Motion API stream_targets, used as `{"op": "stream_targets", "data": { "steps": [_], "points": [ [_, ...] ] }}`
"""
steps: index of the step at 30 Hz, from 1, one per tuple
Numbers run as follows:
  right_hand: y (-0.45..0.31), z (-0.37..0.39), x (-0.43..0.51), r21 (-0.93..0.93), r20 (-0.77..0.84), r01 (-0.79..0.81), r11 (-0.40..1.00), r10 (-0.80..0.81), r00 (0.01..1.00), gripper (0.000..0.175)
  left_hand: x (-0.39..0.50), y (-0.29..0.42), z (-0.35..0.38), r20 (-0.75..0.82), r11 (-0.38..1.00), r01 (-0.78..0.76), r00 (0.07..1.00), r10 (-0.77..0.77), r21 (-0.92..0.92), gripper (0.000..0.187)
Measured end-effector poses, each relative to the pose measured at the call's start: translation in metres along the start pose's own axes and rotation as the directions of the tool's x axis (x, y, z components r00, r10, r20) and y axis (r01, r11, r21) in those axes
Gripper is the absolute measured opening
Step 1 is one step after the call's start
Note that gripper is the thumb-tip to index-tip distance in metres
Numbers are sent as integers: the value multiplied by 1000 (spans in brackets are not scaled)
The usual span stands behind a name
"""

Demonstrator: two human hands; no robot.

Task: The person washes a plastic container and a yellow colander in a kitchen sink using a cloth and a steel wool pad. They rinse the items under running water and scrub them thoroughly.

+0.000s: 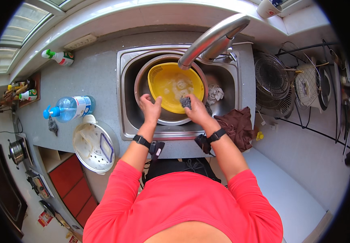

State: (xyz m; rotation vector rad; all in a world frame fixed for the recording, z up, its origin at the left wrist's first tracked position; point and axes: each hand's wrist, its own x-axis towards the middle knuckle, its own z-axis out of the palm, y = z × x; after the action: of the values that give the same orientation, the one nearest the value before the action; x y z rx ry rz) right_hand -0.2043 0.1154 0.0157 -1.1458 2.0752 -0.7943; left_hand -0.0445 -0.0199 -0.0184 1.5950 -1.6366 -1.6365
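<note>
In the sink a yellow plastic basin, with slots along one side, sits inside a larger metal basin. Sudsy liquid lies in the yellow basin. My right hand holds a dark grey scrubbing pad over the basin's near right rim. My left hand hovers at the near left rim with fingers apart and nothing in them; whether it touches the rim I cannot tell. The curved metal faucet reaches over the basin's far right side.
A crumpled white cloth lies in the sink, right of the basins. A brown cloth drapes over the front right edge. Left stand a blue pump bottle and a white colander holding plastic lids. Wire racks hang at the right.
</note>
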Motion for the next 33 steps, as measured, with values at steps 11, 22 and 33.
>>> {"op": "stream_targets", "data": {
  "steps": [11,22,33],
  "points": [
    [50,41,86,-559,57,89,825,-69,996,34,43,-46,7,544,637,678,711,-445,-366,36],
    [1,125,52,526,431,-158,836,-101,897,67,11,-40,-2,259,716,396,918,-300,-575,41],
    [-16,61,28,-245,360,268,932,-169,917,73,-13,5,-6,170,749,216,976,-139,-626,64]
  ]
}}
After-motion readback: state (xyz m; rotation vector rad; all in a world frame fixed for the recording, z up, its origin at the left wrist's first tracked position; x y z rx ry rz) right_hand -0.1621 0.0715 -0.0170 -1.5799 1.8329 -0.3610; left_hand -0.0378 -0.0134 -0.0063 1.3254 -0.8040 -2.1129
